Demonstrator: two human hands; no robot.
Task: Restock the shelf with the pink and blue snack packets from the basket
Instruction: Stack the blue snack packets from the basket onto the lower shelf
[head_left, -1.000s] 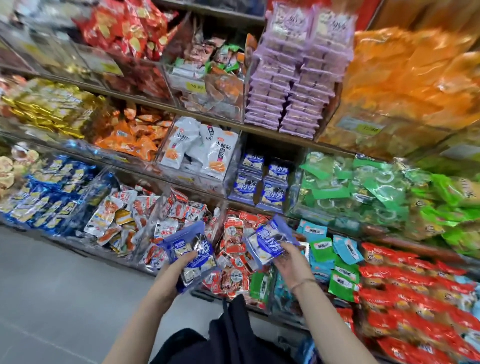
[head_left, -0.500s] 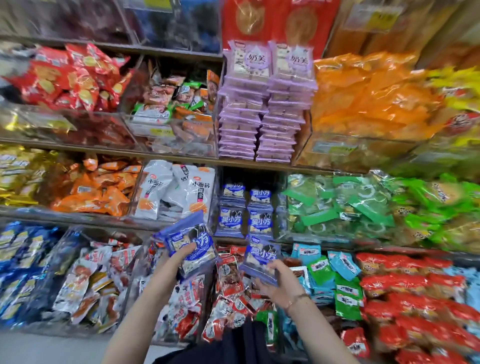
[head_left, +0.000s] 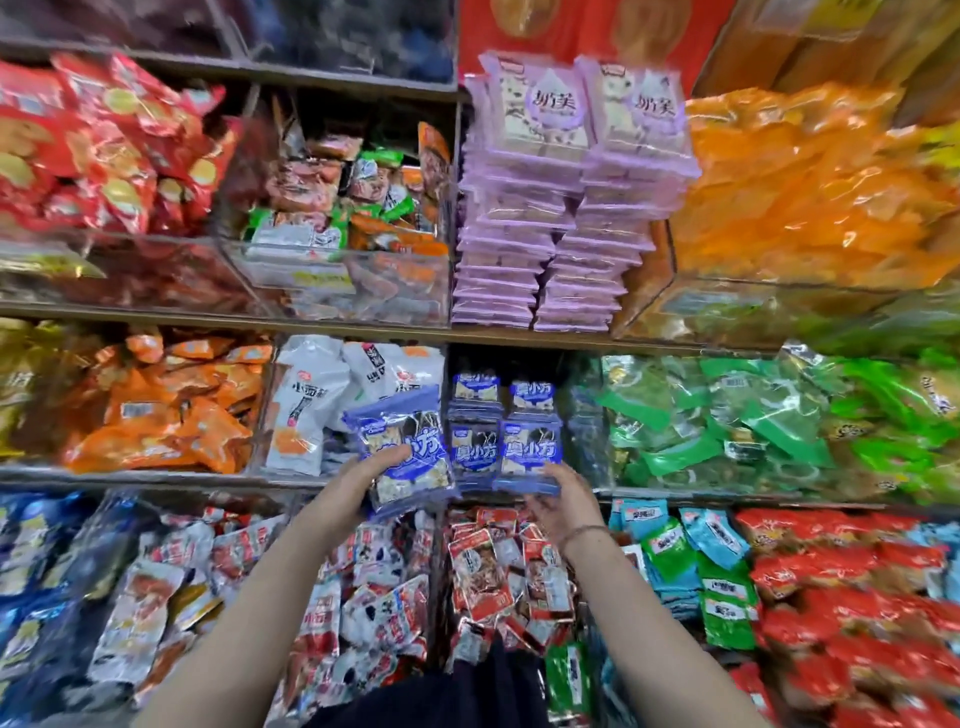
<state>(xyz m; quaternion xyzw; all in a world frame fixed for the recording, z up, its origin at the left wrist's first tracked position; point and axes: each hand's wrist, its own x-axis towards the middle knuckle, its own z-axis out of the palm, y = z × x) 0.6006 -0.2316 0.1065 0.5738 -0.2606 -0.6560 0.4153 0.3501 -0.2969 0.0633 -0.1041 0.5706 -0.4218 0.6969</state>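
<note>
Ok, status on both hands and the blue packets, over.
Left hand grips a blue packet, left of the blue stack. Right hand holds second blue packet at that stack's front. Nothing blocking seen.

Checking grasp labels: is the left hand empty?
No, the left hand grips a blue packet, held up in front of the white packets on the shelf.

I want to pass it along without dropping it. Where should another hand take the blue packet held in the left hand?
Pinch the flat sealed strip along the top of the blue packet, fingers coming from above. The left hand wraps its lower half, thumb across the front, leaving that upper edge free.
</note>
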